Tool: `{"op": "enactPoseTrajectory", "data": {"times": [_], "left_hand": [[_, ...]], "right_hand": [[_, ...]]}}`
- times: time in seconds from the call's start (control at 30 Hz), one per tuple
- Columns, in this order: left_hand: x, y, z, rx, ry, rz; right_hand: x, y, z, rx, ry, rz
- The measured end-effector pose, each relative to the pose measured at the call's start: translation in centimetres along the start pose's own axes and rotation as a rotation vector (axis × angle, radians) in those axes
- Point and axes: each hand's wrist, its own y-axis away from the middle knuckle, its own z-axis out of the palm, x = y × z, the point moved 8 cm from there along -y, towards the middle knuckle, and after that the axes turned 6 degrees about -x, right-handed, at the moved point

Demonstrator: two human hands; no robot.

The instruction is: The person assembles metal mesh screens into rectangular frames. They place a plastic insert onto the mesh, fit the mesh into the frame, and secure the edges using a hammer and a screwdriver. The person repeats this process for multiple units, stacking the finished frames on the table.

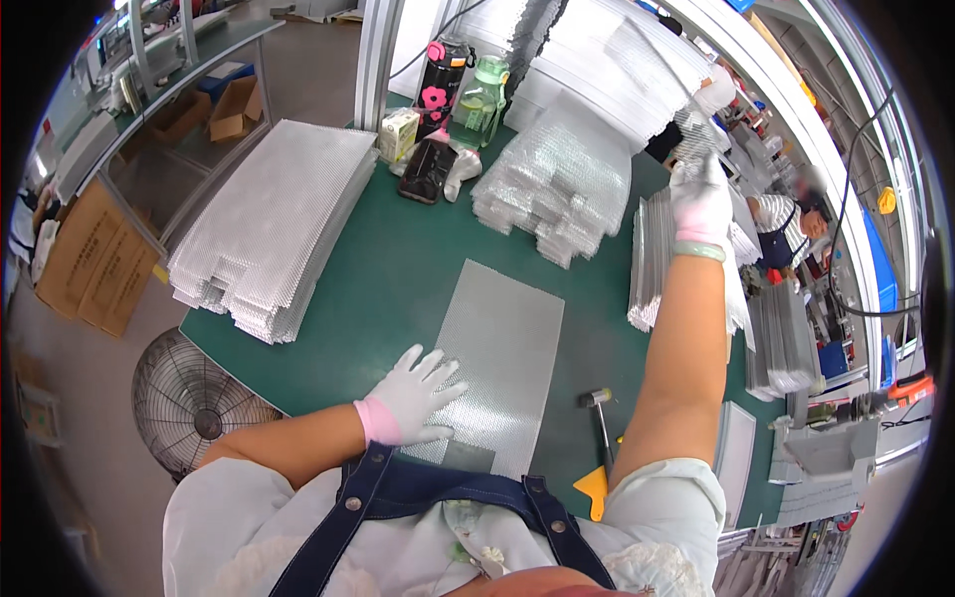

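A thin silvery sheet (505, 348) with a fine dimpled texture lies flat on the green table, with a small cut-out at its near end. My left hand (410, 400), in a white glove with a pink cuff, rests over the sheet's left edge with its fingers spread. Stretched far out to the right, my gloved right hand (702, 211) is at the upright sheets (652, 254) stacked there. Its fingers are blurred against the pale sheets, so I cannot make out whether it grips one.
A tall stack of textured sheets (279, 199) stands on the left. Clear bubbled packs (557, 184), a green bottle (480, 104), a black flask (438, 85) and a dark phone (428, 169) sit behind. A hammer (595, 399) and yellow scraper (593, 488) lie near my right arm.
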Motion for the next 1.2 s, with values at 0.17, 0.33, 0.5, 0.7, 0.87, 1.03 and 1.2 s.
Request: {"op": "enactPoseTrajectory", "data": {"times": [0.17, 0.33, 0.5, 0.7, 0.87, 1.03, 1.2], "left_hand": [[-5.2, 0.7, -2.4, 0.323, 0.892, -0.204], [-2.6, 1.2, -11.4, 0.337, 1.266, -0.331], [-1.1, 2.6, -5.2, 0.391, 0.52, -0.556], [-1.0, 2.8, -1.7, 0.453, 0.255, -0.596], [-3.2, 0.9, 0.8, 0.307, 0.199, -0.654], [-3.3, 1.0, 1.4, 0.174, 0.182, -0.713], [-3.5, 1.1, 1.4, 0.157, 0.172, -0.711]], "right_hand": [[-10.5, 13.0, 3.5, 0.059, -0.489, 0.455], [-18.1, 32.6, 1.5, 0.019, -0.233, 0.707], [-19.9, 43.4, 2.5, -0.087, 0.0, 1.002], [-19.2, 44.7, 3.7, -0.363, 0.489, 0.978], [-17.3, 44.5, 5.1, -0.544, 0.681, 0.967], [-16.4, 44.8, 5.4, -0.613, 0.688, 1.03], [-16.5, 44.5, 5.2, -0.628, 0.673, 1.058]]}}
